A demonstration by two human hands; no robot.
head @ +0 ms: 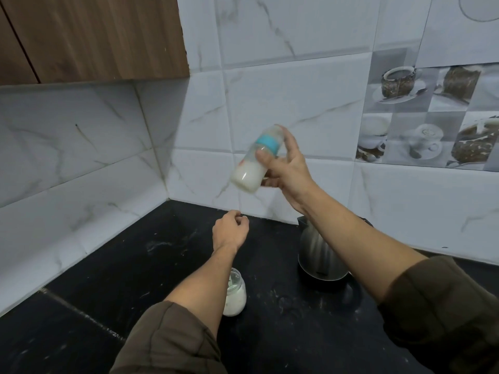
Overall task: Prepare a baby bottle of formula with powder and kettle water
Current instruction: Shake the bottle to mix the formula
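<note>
My right hand [289, 168] grips a baby bottle [252, 163] raised in the air before the tiled wall. The bottle has a teal collar and a clear cap, is tilted with its base toward the lower left, and holds white milky liquid; it looks motion-blurred. My left hand [229, 230] hovers lower over the black counter [135, 265], fingers loosely curled, holding nothing. A steel kettle [318, 255] stands on its base under my right forearm. A small open glass jar of white powder [235, 295] sits beside my left forearm.
White marble-look tiles cover the corner walls, with picture tiles of cups and cakes [432, 112] at the right. A wooden cabinet [94, 36] hangs at the upper left. White powder specks dust the counter.
</note>
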